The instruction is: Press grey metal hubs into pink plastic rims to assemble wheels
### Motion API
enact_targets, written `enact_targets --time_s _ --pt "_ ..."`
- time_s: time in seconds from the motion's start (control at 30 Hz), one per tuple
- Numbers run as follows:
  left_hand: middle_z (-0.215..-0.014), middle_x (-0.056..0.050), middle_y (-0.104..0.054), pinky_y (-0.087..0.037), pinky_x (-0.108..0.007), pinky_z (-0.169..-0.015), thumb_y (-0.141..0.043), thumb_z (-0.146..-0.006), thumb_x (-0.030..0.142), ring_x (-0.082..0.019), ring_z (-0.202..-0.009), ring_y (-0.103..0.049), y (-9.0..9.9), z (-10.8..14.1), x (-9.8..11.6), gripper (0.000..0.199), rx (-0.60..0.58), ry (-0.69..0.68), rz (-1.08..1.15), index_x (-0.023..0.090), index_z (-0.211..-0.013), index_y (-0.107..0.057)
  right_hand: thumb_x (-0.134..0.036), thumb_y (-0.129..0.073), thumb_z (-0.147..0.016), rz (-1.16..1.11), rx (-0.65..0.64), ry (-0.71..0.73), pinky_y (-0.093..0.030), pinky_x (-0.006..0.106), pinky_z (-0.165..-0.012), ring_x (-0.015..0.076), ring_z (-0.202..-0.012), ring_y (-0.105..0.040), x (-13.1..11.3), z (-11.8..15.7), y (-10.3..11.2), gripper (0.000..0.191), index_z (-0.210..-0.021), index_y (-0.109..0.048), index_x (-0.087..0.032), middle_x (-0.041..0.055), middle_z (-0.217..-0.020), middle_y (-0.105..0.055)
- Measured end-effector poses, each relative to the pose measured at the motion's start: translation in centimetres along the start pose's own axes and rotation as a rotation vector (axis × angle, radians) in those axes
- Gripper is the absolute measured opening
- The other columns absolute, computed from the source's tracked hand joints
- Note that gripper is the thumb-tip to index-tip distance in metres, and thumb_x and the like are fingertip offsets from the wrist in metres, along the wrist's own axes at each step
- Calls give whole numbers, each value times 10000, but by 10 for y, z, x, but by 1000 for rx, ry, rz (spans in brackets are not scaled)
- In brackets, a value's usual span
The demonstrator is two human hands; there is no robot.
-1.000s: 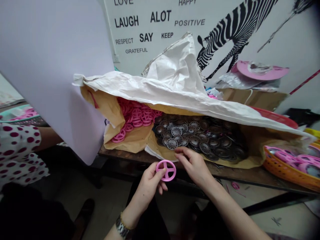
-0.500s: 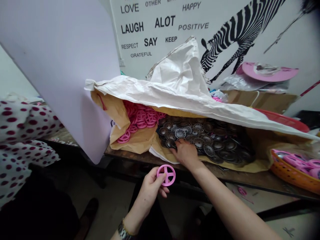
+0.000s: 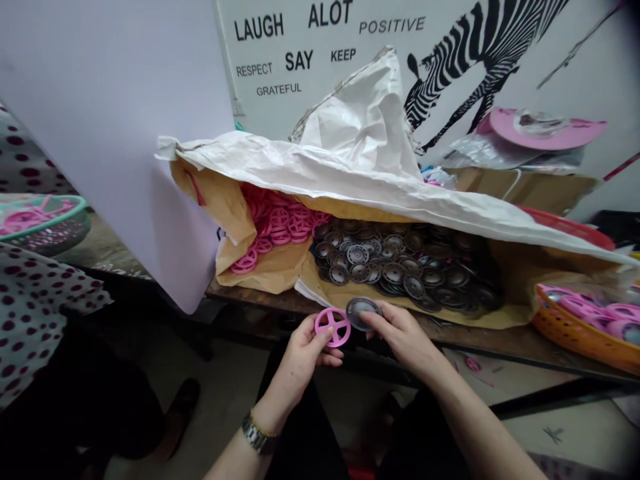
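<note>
Between thumb and fingers my left hand (image 3: 309, 347) grips a pink four-spoked plastic wheel (image 3: 339, 319), its face turned up towards me. Close by on the right, my right hand (image 3: 395, 327) pinches a dark grey round wheel disc (image 3: 361, 311). The two pieces are side by side at the bench's front edge; whether their rims touch I cannot tell. Behind them lies a heap of grey wheel discs (image 3: 393, 272) on brown paper inside an opened sack (image 3: 300, 162). To the left in the same sack is a pile of pink wheels (image 3: 287, 223).
An orange basket (image 3: 583, 340) of pink and grey parts stands at the right. A pale upright panel (image 3: 150, 133) rises on the left, with a green basket (image 3: 47, 230) and a person in a dotted garment (image 3: 35, 293) beyond. Pink parts (image 3: 473, 365) lie below the bench.
My right hand has come off the heap of grey discs with one disc and moved down beside the pink wheel. My left hand still holds that wheel. The camera view has tilted slightly down.
</note>
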State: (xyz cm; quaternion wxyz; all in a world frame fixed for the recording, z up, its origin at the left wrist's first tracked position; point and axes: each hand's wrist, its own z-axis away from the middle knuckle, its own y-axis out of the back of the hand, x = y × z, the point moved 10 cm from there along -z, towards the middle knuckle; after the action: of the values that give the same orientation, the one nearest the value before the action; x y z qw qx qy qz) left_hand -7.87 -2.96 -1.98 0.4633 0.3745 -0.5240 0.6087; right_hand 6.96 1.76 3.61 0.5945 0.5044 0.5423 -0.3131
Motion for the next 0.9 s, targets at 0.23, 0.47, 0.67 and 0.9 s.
enact_targets --time_s 0.23,0.47,0.67,0.9 --pt "-891 -36 -653 -573 -239 -613 -689 -836 396 -120 -660 -651 -31 11 -1 410 -165 12 -89 140 -1147 -614 -378 -588 -869 -78 -101 -22 -500 296 -802 206 -949 -633 11 25 -18 308 -1079 -698 -182 53 -1036 -721" --pt "-964 -56 -642 -580 -261 -663 -584 -914 411 -172 -804 -658 -43 20 5 327 -249 -68 -234 149 -1102 -637 -339 -674 -803 -103 1 -27 -467 275 -767 177 -817 -602 17 36 -12 186 -908 -715 -191 2 -840 -690" --pt "-837 -31 -616 -519 -244 -633 -522 -949 407 -155 -710 -622 -48 29 15 279 -205 -211 -421 147 -957 -624 -447 -733 -747 -54 42 -27 -519 279 -736 205 -770 -635 24 49 -7 258 -845 -732 -208 14 -798 -703" --pt "-683 2 -525 -363 -243 -568 -520 -921 333 -124 -615 -485 -49 38 22 250 -82 -429 -675 179 -724 -538 -511 -755 -657 21 140 -63 -577 285 -639 272 -751 -694 67 64 4 282 -803 -765 -270 50 -807 -747"
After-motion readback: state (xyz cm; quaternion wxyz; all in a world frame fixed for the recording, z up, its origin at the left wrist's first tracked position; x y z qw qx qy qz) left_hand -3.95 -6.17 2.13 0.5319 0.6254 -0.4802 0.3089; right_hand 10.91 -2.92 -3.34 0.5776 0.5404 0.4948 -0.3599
